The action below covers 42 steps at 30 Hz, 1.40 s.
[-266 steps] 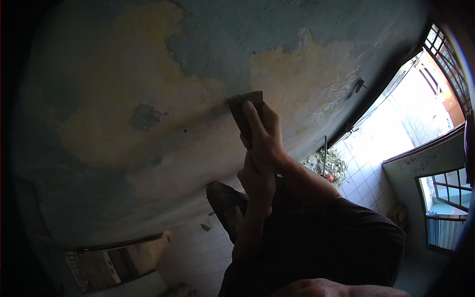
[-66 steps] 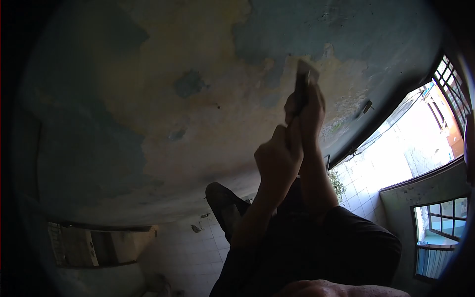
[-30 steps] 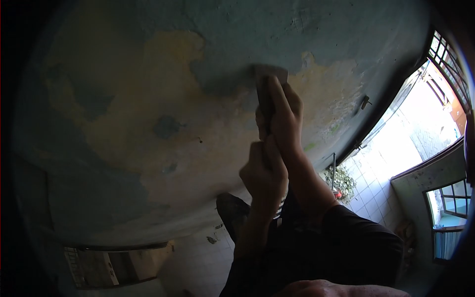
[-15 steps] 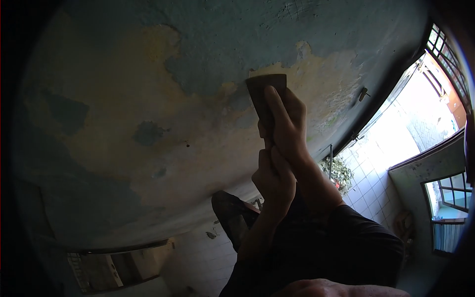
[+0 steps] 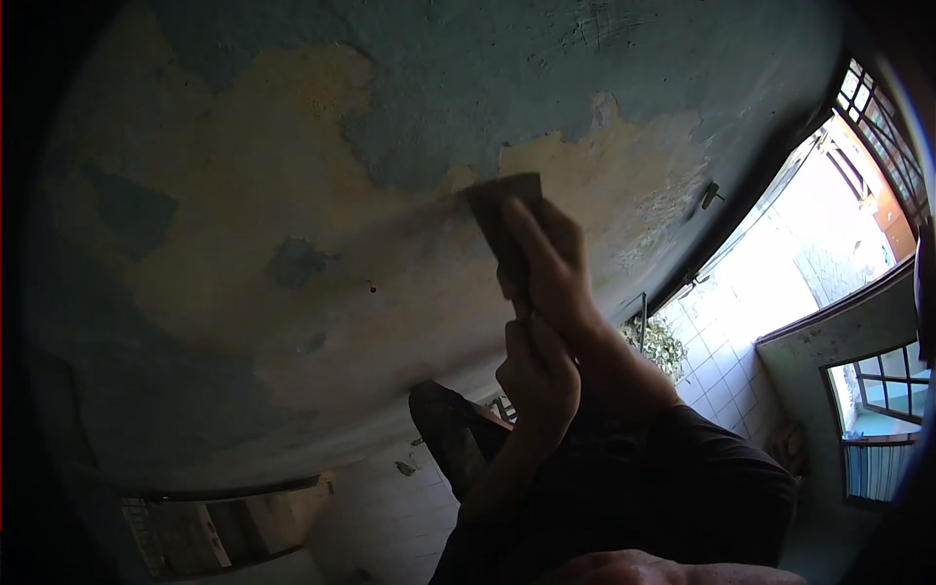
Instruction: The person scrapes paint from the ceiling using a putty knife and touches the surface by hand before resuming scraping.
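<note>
Both hands grip a wide, flat scraper [image 5: 499, 207] with a dark blade, held against or close to the peeling wall [image 5: 302, 190]. My right hand [image 5: 558, 261] is wrapped round its upper part, with the thumb laid along the blade. Lower down, my left hand [image 5: 538, 375] is closed round the handle end, which its fingers mostly hide. The blade's front edge sits just below a ragged border of blue-green paint [image 5: 429, 127], over a bare yellowish patch.
Patches of blue-green paint [image 5: 297, 261] remain on the bare plaster. A small latch-like fitting [image 5: 713, 195] sticks out near the bright doorway [image 5: 780, 253]. My bent knee [image 5: 439, 414] is close to the wall. Leafy debris [image 5: 661, 349] lies on the tiled floor [image 5: 717, 375].
The scraper and both hands have moved down and slightly left, away from the blue-green paint border. Bare yellowish wall now shows where the blade was. Both hands keep their hold.
</note>
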Each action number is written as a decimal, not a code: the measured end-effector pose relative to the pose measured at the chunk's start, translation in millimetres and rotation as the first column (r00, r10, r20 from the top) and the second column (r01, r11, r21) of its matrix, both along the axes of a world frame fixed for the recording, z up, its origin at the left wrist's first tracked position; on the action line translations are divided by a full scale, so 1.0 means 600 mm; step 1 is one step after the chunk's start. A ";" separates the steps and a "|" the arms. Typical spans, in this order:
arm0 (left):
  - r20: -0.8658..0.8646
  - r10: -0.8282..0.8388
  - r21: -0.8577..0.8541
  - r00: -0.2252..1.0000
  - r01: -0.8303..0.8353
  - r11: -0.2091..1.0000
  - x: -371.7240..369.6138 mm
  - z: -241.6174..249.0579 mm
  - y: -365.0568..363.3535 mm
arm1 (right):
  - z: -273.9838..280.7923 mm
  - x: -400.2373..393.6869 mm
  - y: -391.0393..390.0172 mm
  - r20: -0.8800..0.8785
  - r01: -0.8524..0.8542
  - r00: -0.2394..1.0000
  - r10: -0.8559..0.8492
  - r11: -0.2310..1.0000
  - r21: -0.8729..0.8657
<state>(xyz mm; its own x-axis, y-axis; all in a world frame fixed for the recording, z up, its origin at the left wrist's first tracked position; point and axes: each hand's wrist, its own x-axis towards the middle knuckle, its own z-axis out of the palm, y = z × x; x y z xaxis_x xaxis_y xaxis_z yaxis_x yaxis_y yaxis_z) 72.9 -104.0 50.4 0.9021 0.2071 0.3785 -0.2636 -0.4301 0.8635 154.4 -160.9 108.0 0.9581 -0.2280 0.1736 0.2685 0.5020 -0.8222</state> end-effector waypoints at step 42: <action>0.139 -0.174 0.114 0.975 0.158 0.981 0.060 0.056 0.017 | 0.023 0.029 -0.018 -0.004 0.280 0.960 -0.281 0.955 0.097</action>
<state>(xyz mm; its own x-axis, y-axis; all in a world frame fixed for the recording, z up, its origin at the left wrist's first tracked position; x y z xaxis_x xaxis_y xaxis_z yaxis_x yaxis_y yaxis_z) 108.8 -93.9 83.8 0.8532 0.0127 0.5214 -0.4599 -0.4531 0.7636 172.1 -171.4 121.9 0.8518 -0.5029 0.1466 0.4171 0.4817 -0.7708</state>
